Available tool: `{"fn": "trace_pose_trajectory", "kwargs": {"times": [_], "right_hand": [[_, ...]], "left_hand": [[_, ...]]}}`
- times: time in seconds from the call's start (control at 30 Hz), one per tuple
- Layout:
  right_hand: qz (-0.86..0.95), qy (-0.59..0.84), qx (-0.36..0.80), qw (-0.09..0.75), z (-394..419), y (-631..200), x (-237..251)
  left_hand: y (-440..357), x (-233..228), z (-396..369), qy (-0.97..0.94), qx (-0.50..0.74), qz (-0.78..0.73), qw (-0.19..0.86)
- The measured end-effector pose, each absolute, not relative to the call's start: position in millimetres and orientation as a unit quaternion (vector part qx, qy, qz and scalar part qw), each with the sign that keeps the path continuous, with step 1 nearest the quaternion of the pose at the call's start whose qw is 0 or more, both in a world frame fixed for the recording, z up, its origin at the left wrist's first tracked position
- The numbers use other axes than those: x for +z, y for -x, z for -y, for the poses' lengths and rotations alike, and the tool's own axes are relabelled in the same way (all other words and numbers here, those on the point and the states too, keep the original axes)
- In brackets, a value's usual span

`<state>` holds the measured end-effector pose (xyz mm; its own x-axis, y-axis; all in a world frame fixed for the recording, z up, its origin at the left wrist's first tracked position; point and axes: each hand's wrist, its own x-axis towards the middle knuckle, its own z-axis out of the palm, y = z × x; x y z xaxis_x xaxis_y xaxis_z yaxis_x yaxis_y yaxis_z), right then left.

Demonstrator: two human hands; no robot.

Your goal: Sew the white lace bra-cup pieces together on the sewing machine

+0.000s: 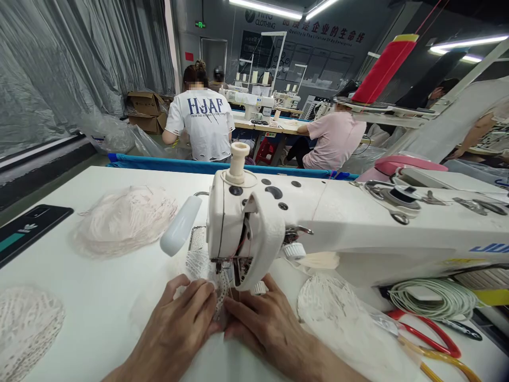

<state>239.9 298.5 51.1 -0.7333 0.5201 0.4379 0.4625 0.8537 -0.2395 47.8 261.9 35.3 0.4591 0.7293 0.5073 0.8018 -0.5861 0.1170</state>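
Observation:
Both my hands lie flat on the white table in front of a white sewing machine (302, 223). My left hand (183, 321) and my right hand (264, 321) press a narrow strip of white lace (221, 294) between their fingertips, just under the machine's needle and presser foot (228, 268). The lace runs back beneath the foot. Part of the lace is hidden under my fingers.
A pile of pale lace pieces (123, 220) lies at the left, another (24, 323) at the near left, another (334, 307) on the right. A dark phone (27, 228) lies at the left edge. Red-handled scissors (429, 331) and coiled cord (433, 297) sit right. Other people sew behind.

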Motion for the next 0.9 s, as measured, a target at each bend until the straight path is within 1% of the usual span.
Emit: {"fn": "trace_pose_trajectory", "kwargs": {"times": [0.17,0.27,0.5,0.73,0.9], "right_hand": [[0.929,0.259,0.057,0.259,-298.0,-240.0,50.6],[0.929,0.252,0.051,0.264,-297.2,-240.9,49.9],[0.932,0.252,0.045,0.258,-296.2,-242.5,48.7],[0.934,0.245,0.05,0.256,-297.0,-241.3,52.5],[0.933,0.244,0.042,0.26,-295.5,-242.4,53.3]], "left_hand": [[-48.4,26.7,-259.1,0.848,-0.263,0.434,0.149],[-49.5,25.5,-256.9,0.852,-0.252,0.426,0.168],[-51.3,28.8,-253.6,0.856,-0.256,0.421,0.157],[-54.9,36.0,-257.6,0.846,-0.256,0.461,0.078],[-56.8,39.9,-259.2,0.835,-0.286,0.464,0.07]]}}
